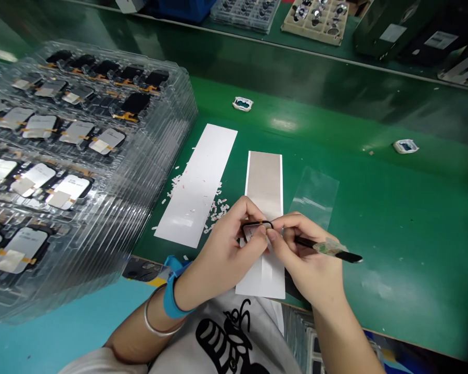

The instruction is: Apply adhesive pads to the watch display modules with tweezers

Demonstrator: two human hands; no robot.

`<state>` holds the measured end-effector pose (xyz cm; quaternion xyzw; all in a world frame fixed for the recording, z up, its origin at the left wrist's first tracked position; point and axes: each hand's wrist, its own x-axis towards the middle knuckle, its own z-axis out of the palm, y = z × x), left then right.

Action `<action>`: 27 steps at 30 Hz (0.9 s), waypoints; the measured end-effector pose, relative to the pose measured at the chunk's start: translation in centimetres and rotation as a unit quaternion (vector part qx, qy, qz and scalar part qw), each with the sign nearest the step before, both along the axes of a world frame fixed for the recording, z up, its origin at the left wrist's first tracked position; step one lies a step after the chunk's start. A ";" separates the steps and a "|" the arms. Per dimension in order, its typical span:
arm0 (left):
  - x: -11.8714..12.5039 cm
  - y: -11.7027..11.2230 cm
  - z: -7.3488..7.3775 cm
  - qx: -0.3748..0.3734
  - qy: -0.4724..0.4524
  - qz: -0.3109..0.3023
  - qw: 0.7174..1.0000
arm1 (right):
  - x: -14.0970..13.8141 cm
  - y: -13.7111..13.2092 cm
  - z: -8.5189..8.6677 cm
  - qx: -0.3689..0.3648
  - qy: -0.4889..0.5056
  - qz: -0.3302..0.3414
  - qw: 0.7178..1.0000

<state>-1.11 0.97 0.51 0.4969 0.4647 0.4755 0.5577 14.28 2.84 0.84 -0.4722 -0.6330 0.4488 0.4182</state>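
Observation:
My left hand is closed on a small screen module with a black rim and an orange strip at its upper edge. The thumb lies across the module's pale face and hides part of it. At the module's right corner, my right hand pinches with thumb and forefinger. Tucked in the same hand is a slim black tool wrapped with tape, its tail pointing right; its front end is hidden. Beneath both hands lies a white-edged strip sheet with a beige-grey upper part.
Stacked clear trays of similar modules rise at the left. A white sheet lies beside them, with small paper scraps around it. A clear film is right of the strip. Two small white frames sit farther back, below a shelf.

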 end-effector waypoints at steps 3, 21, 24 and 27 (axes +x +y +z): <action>0.2 -0.1 -0.2 -0.003 -0.001 -0.009 1.000 | 0.1 0.0 -0.2 -0.016 0.004 0.005 1.000; 0.3 -0.6 0.5 -0.029 -0.026 -0.032 0.999 | 0.0 0.3 -0.1 -0.044 0.038 0.002 0.998; -0.1 -0.6 0.6 -0.042 -0.030 -0.056 0.997 | 0.2 0.4 0.1 -0.049 0.040 0.005 0.998; -0.6 -0.5 0.7 -0.062 -0.017 -0.084 0.994 | 0.2 0.4 0.3 -0.047 0.029 0.010 0.998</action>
